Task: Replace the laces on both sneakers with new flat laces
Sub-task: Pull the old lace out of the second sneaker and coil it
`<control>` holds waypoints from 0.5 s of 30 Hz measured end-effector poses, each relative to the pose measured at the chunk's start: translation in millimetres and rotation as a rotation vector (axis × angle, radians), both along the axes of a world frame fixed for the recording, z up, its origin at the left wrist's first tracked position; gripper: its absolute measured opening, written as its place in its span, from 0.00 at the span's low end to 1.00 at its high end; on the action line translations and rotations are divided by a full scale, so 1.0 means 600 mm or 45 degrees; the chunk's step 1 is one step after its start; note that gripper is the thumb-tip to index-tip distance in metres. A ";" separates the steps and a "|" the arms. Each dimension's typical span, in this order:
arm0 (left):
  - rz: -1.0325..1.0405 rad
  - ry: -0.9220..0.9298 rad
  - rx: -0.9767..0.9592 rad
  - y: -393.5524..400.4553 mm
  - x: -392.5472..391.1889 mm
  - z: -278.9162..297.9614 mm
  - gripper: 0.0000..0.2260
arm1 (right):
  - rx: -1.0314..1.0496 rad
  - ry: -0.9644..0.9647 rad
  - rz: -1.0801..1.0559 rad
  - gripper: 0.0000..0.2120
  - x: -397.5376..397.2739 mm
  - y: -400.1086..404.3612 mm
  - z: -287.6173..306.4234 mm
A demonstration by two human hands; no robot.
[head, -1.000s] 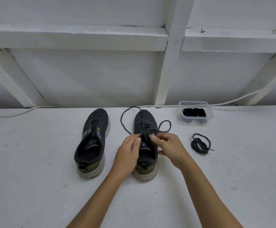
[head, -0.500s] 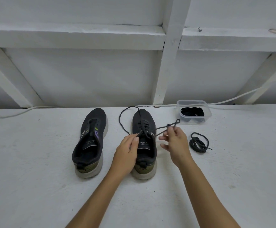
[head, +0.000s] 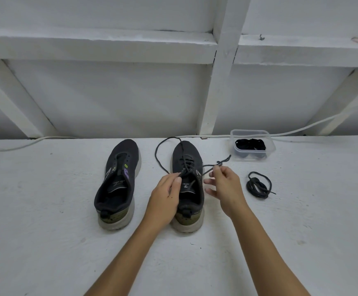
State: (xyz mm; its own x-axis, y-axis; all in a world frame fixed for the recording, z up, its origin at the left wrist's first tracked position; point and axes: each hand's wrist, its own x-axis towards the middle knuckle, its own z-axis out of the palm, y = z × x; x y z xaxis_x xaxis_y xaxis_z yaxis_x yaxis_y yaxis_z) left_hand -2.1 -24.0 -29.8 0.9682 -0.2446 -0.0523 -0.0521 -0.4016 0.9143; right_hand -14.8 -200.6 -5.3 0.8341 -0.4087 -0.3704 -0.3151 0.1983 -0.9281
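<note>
My left hand [head: 166,194] and right hand [head: 225,185] each pinch the lace [head: 208,166] of the right sneaker [head: 187,184], toe pointing away, eyelets partly hidden.

Soft, even, cool light, faint shadows, no glare, sharp centre, wide-angle bending toward the edges

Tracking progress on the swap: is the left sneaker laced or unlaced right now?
Unlaced. The left sneaker shows bare eyelets and an exposed tongue, with no lace across it; the right sneaker has its lace threaded.
</note>
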 end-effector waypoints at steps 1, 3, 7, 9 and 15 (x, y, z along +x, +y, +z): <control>-0.003 -0.003 0.001 0.000 0.000 0.000 0.17 | -0.029 0.031 0.154 0.11 -0.004 0.000 0.001; -0.010 -0.015 0.009 0.001 0.001 0.000 0.17 | -0.121 0.067 0.448 0.10 -0.011 0.002 0.000; -0.010 -0.011 0.008 0.001 0.003 -0.004 0.17 | -0.109 -0.071 0.216 0.09 -0.001 0.000 -0.002; -0.003 0.000 0.005 0.001 0.002 -0.006 0.17 | 0.038 -0.069 -0.144 0.09 0.007 -0.007 0.004; 0.083 0.228 -0.161 -0.001 0.014 0.009 0.16 | -0.116 0.109 0.069 0.12 -0.019 -0.011 -0.007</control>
State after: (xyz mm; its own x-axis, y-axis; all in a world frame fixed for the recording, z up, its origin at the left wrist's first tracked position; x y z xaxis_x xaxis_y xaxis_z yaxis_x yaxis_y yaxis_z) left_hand 6.1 -24.5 -24.3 0.9601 -0.1977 -0.1976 0.1377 -0.2806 0.9499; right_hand -26.2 -207.3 -9.4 0.8227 -0.3995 -0.4045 -0.4018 0.0947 -0.9108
